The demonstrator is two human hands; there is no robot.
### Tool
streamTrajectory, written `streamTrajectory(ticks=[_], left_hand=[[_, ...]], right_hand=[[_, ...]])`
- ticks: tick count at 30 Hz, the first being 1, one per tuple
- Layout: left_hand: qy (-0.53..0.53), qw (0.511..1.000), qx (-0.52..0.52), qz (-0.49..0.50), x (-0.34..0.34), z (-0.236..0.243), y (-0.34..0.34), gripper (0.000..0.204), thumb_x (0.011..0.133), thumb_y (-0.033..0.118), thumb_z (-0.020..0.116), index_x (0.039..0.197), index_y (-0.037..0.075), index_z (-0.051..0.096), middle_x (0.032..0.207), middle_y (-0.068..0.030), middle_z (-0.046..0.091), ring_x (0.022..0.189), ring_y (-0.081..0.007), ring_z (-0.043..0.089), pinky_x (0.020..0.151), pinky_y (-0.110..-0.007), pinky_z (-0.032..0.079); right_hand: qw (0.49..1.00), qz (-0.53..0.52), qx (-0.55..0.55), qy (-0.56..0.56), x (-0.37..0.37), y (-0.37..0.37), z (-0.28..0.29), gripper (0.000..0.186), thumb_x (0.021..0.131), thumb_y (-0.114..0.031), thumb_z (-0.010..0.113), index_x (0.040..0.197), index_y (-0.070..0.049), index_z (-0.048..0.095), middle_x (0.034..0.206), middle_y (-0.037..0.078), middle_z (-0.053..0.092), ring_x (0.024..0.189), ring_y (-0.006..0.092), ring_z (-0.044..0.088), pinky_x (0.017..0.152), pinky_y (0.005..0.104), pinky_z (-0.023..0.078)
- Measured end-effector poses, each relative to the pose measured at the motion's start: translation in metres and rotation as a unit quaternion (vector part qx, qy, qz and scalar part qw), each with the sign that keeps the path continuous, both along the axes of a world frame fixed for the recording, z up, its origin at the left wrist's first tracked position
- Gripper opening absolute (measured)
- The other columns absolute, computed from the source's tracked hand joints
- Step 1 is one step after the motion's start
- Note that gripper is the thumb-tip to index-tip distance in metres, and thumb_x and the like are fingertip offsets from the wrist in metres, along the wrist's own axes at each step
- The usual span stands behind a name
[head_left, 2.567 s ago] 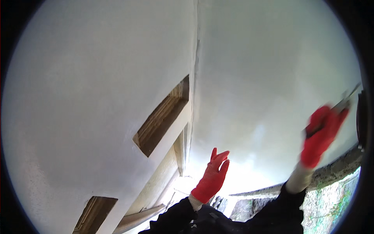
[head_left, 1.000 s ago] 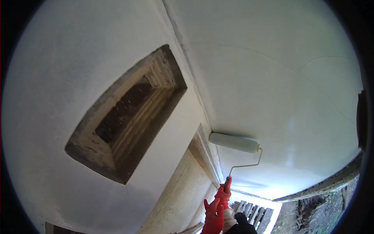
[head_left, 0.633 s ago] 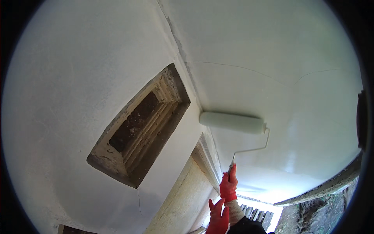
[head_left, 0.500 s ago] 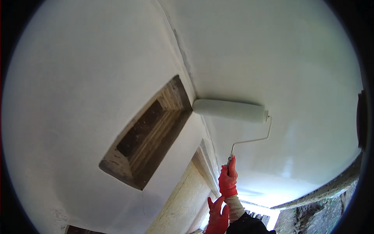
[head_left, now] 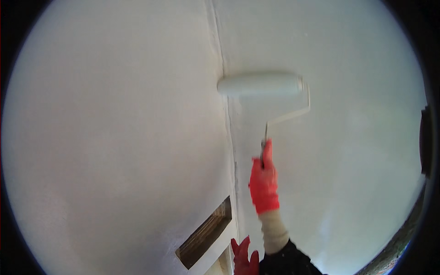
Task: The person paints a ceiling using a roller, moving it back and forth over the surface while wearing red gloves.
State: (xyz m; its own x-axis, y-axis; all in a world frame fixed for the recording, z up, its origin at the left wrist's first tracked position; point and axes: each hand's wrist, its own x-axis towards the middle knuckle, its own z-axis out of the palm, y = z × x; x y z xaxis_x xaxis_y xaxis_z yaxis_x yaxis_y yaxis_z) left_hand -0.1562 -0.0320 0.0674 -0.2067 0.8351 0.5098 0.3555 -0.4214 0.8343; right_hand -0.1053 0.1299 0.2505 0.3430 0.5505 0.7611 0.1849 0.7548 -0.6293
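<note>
My right hand (head_left: 264, 188), in a red rubber-coated glove with a pale knit cuff, is closed around the handle of a paint roller (head_left: 259, 84). The index finger lies stretched along the handle. The long white roller sleeve rests on the right-hand white surface, its left end at the corner seam (head_left: 223, 91). A bent wire frame (head_left: 289, 115) links sleeve and handle. Lower down, my left hand (head_left: 245, 261), gloved in red too, holds nothing; its fingers are spread. The lower edge of the picture cuts it off.
A smooth white surface (head_left: 114, 114) fills the left side, meeting the right-hand one at the seam. A recessed opening with brown inner sides (head_left: 206, 233) sits low beside the corner. A rough dark edge (head_left: 403, 229) runs along the lower right.
My right hand has pushed the roller farther up along the corner. The view has shifted upward, so the recessed opening now appears lower. My left hand stays low with fingers apart.
</note>
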Motion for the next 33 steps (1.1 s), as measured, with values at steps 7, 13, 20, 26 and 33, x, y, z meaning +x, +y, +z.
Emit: streamTrajectory(ticks=[7,13,20,26,33], left_hand=[[0.054,0.975,0.212,0.045,-0.024,0.066,0.041,0.038,0.089,0.012,0.057,0.126,0.002,0.052,0.119,-0.0163,0.060,0.123,-0.0277,0.049,0.116,-0.046,0.017],[0.035,0.990,0.131,0.043,-0.024,0.107,0.032,0.041,0.089,0.003,0.053,0.130,0.003,0.049,0.131,-0.0176,0.049,0.139,-0.0374,0.023,0.112,-0.044,0.022],[0.058,0.982,0.143,0.111,-0.038,0.129,0.023,0.043,0.091,0.002,0.053,0.133,0.004,0.045,0.135,-0.0167,0.045,0.138,-0.0383,0.025,0.110,-0.045,0.027],[0.074,0.978,0.143,0.133,-0.043,0.118,0.020,0.041,0.091,0.002,0.053,0.132,0.004,0.046,0.136,-0.0163,0.045,0.139,-0.0385,0.024,0.109,-0.045,0.029],[0.083,0.988,0.092,0.096,-0.042,0.087,0.028,0.040,0.093,0.006,0.051,0.133,0.004,0.046,0.139,-0.0166,0.042,0.139,-0.0357,0.025,0.111,-0.044,0.024]], right_hand=[[0.999,0.019,0.016,-0.036,0.009,0.008,0.283,0.051,0.094,-0.019,0.046,0.144,-0.019,0.033,0.110,0.015,0.060,0.091,0.0264,0.057,0.084,0.0333,0.045],[0.996,0.066,0.060,-0.013,0.020,0.031,0.465,0.040,0.098,-0.032,0.039,0.131,-0.010,0.043,0.110,0.014,0.059,0.093,0.0285,0.059,0.084,0.0363,0.046],[0.993,0.032,0.091,-0.066,0.023,0.018,0.533,0.060,0.095,-0.028,0.051,0.146,-0.018,0.022,0.110,0.010,0.054,0.077,0.0219,0.059,0.060,0.0332,0.054],[0.981,0.063,0.182,0.030,0.025,0.037,0.521,0.050,0.095,-0.032,0.049,0.140,-0.017,0.036,0.084,0.005,0.052,0.067,0.0182,0.055,0.055,0.0332,0.051],[0.916,0.030,0.358,0.178,0.106,-0.015,0.474,0.042,0.096,-0.031,0.047,0.134,-0.017,0.043,0.065,0.002,0.048,0.051,0.0147,0.046,0.044,0.0307,0.042]])
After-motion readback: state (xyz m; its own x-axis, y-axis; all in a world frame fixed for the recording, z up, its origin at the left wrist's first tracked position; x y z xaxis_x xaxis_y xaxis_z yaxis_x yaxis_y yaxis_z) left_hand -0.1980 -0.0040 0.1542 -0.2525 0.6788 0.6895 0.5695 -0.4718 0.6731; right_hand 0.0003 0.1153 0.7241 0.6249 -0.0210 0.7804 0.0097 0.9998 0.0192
